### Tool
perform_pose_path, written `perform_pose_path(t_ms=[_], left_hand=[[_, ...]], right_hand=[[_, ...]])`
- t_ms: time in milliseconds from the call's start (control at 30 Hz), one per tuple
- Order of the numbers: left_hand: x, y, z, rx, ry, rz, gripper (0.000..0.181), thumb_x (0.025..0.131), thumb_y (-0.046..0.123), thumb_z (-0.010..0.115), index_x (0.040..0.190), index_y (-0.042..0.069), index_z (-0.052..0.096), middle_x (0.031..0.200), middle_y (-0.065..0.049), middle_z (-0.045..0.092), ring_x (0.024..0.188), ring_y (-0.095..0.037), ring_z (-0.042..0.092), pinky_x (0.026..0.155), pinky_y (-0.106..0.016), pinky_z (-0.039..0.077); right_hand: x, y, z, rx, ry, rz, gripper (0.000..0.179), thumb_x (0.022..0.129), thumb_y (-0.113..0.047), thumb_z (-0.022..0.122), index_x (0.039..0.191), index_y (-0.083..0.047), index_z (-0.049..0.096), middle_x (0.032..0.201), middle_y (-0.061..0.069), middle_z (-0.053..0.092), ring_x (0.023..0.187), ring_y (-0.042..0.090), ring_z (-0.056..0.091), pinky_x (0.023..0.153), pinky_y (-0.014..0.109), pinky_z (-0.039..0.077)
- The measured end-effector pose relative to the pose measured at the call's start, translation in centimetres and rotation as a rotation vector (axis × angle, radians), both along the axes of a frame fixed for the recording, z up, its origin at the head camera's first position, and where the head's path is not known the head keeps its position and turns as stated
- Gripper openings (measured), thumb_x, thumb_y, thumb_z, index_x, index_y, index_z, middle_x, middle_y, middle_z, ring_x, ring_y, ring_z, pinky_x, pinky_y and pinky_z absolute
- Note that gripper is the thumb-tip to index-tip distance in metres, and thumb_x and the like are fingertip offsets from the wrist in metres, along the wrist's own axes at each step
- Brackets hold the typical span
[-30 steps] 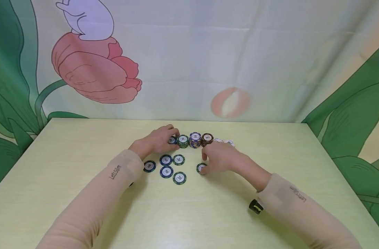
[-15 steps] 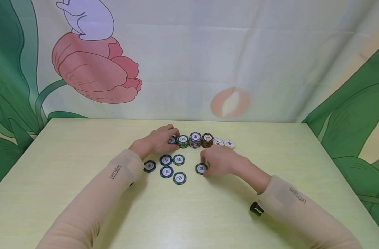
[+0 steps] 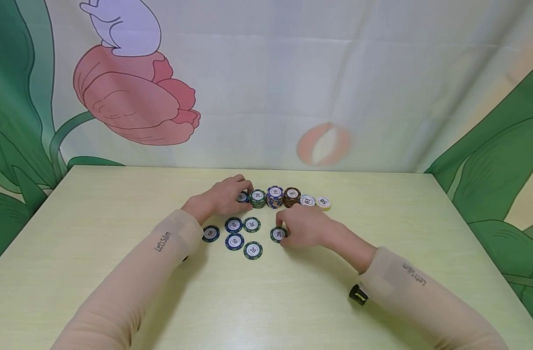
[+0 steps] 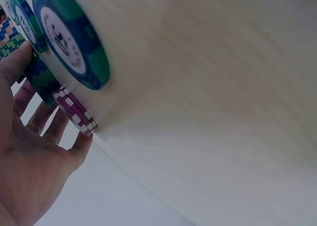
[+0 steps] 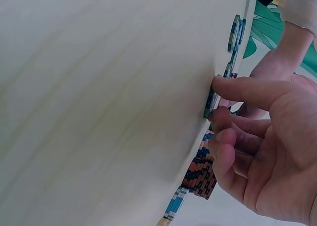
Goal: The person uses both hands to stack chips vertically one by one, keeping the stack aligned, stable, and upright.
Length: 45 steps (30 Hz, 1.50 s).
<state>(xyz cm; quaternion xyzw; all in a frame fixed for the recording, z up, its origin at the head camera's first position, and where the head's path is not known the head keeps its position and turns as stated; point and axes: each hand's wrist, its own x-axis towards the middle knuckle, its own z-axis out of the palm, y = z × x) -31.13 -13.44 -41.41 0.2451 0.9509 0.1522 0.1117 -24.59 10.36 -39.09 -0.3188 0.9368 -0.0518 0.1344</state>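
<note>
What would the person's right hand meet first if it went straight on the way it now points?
Beyond the green chip it holds, the right hand would probably meet the farther loose green 20 chip on its left, though its height is hard to judge.

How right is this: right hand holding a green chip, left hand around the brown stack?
The left hand is around the dark blue stack, not the brown stack, as the head view shows. The right hand holds a green chip.

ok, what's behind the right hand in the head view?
Just beyond the right hand: the brown stack, then pale blue stack and yellow stack to its right. Tabletop directly beneath the hand is covered; can't tell what's there.
</note>
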Motion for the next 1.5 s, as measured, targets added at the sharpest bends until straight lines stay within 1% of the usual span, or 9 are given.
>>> perform_pose_path(t_ms=[267, 467, 633, 867, 1000, 1133, 1300, 1367, 1500], left_hand=[[0.1, 0.0, 0.2, -0.003, -0.001, 0.003, 0.045, 0.099, 0.032, 0.070, 0.137, 0.010, 0.058, 0.137, -0.012, 0.051, 0.122, -0.029, 0.050, 0.110, -0.047, 0.041], [0.0, 0.1, 0.1, 0.001, -0.003, 0.005, 0.044, 0.099, 0.032, 0.070, 0.136, 0.011, 0.059, 0.136, -0.011, 0.051, 0.120, -0.029, 0.050, 0.109, -0.047, 0.042], [-0.1, 0.2, 0.1, -0.001, 0.001, -0.002, 0.044, 0.099, 0.032, 0.070, 0.135, 0.010, 0.059, 0.135, -0.011, 0.052, 0.119, -0.029, 0.051, 0.108, -0.047, 0.042], [0.0, 0.1, 0.0, -0.002, 0.007, -0.002, 0.044, 0.098, 0.031, 0.071, 0.134, 0.009, 0.059, 0.134, -0.012, 0.052, 0.119, -0.029, 0.051, 0.108, -0.047, 0.043], [-0.1, 0.1, -0.1, -0.007, 0.004, 0.004, 0.044, 0.098, 0.032, 0.071, 0.135, 0.010, 0.059, 0.134, -0.011, 0.052, 0.118, -0.029, 0.051, 0.108, -0.046, 0.043], [-0.2, 0.1, 0.1, -0.004, -0.001, 0.008, 0.044, 0.098, 0.032, 0.071, 0.135, 0.010, 0.059, 0.134, -0.011, 0.051, 0.119, -0.029, 0.050, 0.109, -0.046, 0.042], [-0.2, 0.1, 0.3, 0.002, -0.003, 0.019, 0.044, 0.098, 0.031, 0.071, 0.135, 0.010, 0.059, 0.135, -0.011, 0.051, 0.119, -0.029, 0.050, 0.109, -0.046, 0.042], [-0.2, 0.1, 0.2, 0.003, -0.003, 0.018, 0.043, 0.098, 0.031, 0.071, 0.134, 0.011, 0.059, 0.134, -0.011, 0.051, 0.118, -0.029, 0.050, 0.108, -0.046, 0.043], [-0.2, 0.2, 0.1, 0.001, -0.004, 0.014, 0.041, 0.098, 0.030, 0.071, 0.132, 0.011, 0.059, 0.133, -0.011, 0.051, 0.117, -0.028, 0.050, 0.107, -0.045, 0.043]], right_hand=[[0.1, -0.2, -0.1, -0.020, 0.003, 0.035, 0.027, 0.082, -0.016, 0.078, 0.107, -0.009, 0.071, 0.066, -0.006, 0.061, 0.060, 0.012, 0.052, 0.055, 0.030, 0.044], [0.1, -0.3, -0.1, -0.021, -0.002, 0.042, 0.030, 0.083, -0.019, 0.077, 0.109, -0.008, 0.069, 0.069, -0.005, 0.062, 0.061, 0.011, 0.052, 0.055, 0.029, 0.045], [-0.2, -0.4, -0.4, -0.068, 0.005, 0.038, 0.035, 0.082, -0.020, 0.075, 0.114, -0.006, 0.067, 0.069, -0.005, 0.061, 0.060, 0.012, 0.055, 0.055, 0.031, 0.048], [-0.6, -1.0, -0.4, -0.124, 0.046, 0.016, 0.036, 0.086, -0.021, 0.072, 0.117, -0.006, 0.064, 0.065, -0.004, 0.059, 0.056, 0.012, 0.053, 0.051, 0.030, 0.045], [-0.8, -1.5, -0.5, -0.147, 0.070, 0.005, 0.036, 0.088, -0.023, 0.072, 0.119, -0.006, 0.063, 0.068, -0.004, 0.060, 0.058, 0.012, 0.055, 0.051, 0.029, 0.046], [-1.1, -1.9, -0.5, -0.176, 0.084, -0.014, 0.040, 0.089, -0.022, 0.072, 0.123, -0.004, 0.062, 0.070, -0.003, 0.060, 0.057, 0.012, 0.055, 0.050, 0.029, 0.045], [-1.5, -2.4, -0.5, -0.190, 0.127, -0.031, 0.042, 0.089, -0.021, 0.073, 0.124, -0.002, 0.062, 0.083, 0.001, 0.065, 0.064, 0.015, 0.057, 0.054, 0.029, 0.048], [-1.7, -2.6, -0.5, -0.195, 0.130, -0.041, 0.041, 0.089, -0.021, 0.073, 0.124, -0.002, 0.061, 0.090, 0.004, 0.068, 0.067, 0.015, 0.058, 0.057, 0.029, 0.049], [-2.0, -2.8, -0.6, -0.212, 0.119, -0.054, 0.040, 0.090, -0.020, 0.072, 0.123, -0.003, 0.060, 0.093, 0.005, 0.067, 0.069, 0.017, 0.059, 0.058, 0.029, 0.049]])
